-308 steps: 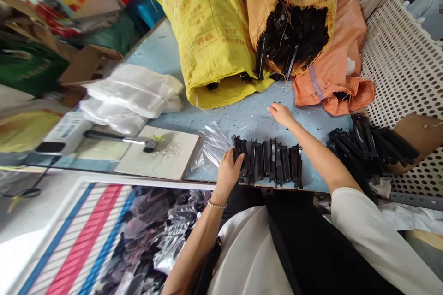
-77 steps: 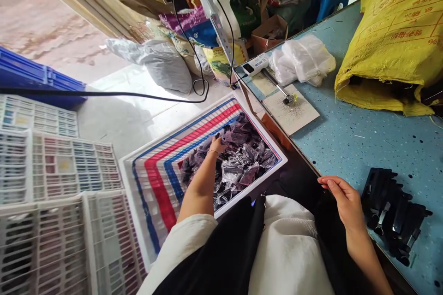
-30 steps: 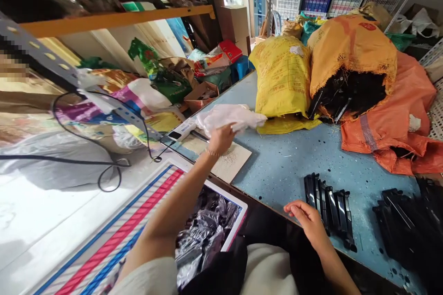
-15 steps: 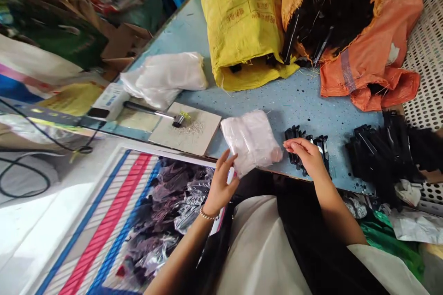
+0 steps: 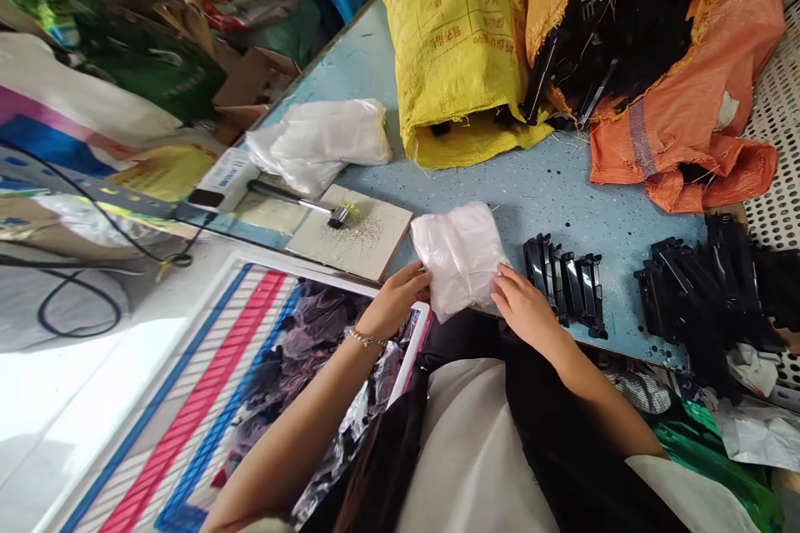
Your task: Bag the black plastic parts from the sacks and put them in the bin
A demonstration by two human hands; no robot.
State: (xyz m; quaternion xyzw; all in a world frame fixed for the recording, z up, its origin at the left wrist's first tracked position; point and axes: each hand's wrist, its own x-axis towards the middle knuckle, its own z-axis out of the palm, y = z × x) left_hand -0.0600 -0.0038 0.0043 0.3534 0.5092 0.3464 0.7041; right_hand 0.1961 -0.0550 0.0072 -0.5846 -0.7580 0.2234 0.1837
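A stack of clear plastic bags lies near the front edge of the blue table, between my two hands. My left hand has its fingers closed against the lower left side of the stack. From the other side, my right hand presses its thumb and fingertips onto the right edge. Just beyond the right hand, several black plastic clips lie in a row on the table.
Left of the stack, a tool with a black handle lies across a grey board. More plastic bags sit behind it. A yellow sack and an orange sack stand at the back. Black parts are heaped right; a striped crate holds bagged items below.
Both hands have come in to the stack of plastic bags. My right hand has left the black clips and moved left. The left hand's spread fingers have closed at the stack's side.
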